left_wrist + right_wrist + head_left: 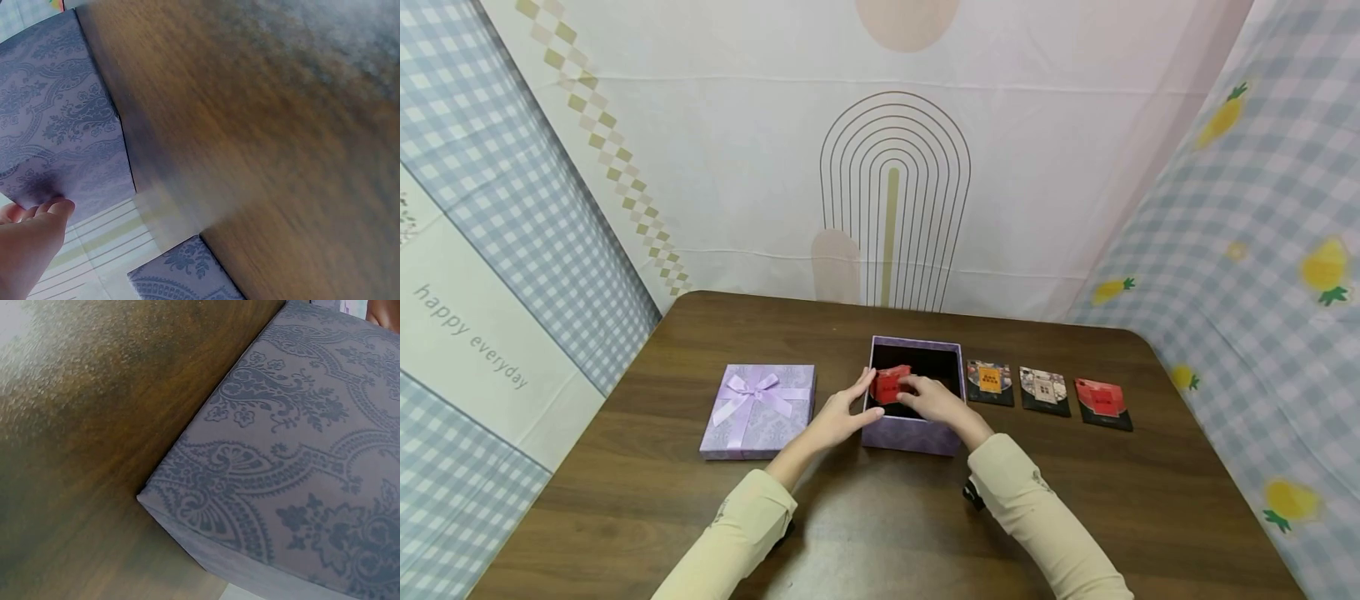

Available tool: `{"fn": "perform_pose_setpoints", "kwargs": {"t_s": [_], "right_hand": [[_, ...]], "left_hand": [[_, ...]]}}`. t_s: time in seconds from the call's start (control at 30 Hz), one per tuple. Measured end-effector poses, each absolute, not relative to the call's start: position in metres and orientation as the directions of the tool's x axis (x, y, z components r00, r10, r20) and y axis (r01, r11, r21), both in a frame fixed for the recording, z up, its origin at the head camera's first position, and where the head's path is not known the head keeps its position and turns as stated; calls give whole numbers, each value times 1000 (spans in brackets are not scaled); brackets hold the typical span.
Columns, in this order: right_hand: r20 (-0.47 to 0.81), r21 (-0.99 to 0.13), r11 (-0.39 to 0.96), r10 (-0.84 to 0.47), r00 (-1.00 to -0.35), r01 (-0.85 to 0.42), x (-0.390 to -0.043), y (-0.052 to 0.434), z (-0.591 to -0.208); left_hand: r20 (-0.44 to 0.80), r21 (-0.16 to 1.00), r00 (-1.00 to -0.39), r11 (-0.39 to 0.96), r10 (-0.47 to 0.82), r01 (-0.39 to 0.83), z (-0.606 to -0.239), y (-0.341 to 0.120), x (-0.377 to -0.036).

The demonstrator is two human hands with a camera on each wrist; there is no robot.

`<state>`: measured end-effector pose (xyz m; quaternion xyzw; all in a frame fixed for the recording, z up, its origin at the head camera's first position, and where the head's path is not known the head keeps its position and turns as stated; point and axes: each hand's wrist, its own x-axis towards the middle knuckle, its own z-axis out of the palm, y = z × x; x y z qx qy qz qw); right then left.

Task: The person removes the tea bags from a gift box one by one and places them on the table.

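An open purple patterned box (910, 433) with a dark inside stands mid-table; its outer wall (62, 125) (300, 462) fills both wrist views. A red card (891, 385) is held over the box's left part. My right hand (934, 398) pinches the card from the right. My left hand (844, 410) reaches over the box's left wall, fingertips (53, 209) touching the card's left edge. How far the left fingers curl is hard to tell.
The box lid (758, 410), purple with a ribbon bow, lies left of the box. Three cards lie in a row to the right: one orange-marked (990, 382), one grey (1044, 390), one red (1102, 403). Printed cloth walls surround the brown table (625, 500).
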<state>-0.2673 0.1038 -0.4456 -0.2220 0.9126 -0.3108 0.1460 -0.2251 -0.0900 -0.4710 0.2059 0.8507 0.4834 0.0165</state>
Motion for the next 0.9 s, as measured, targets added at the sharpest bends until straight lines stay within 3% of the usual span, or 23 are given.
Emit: {"fn": "perform_pose_setpoints", "kwargs": {"t_s": [0.37, 0.5, 0.9], "right_hand": [[-220, -665, 664, -611, -761, -342, -271, 106, -446], [-218, -678, 666, -587, -780, -311, -272, 106, -446], [-29, -708, 626, -486, -874, -325, -271, 108, -447]], "left_hand": [[171, 838, -913, 431, 371, 333, -469, -90, -225], [168, 833, -914, 442, 370, 332, -468, -90, -225], [152, 836, -917, 446, 370, 319, -468, -90, -226]]}}
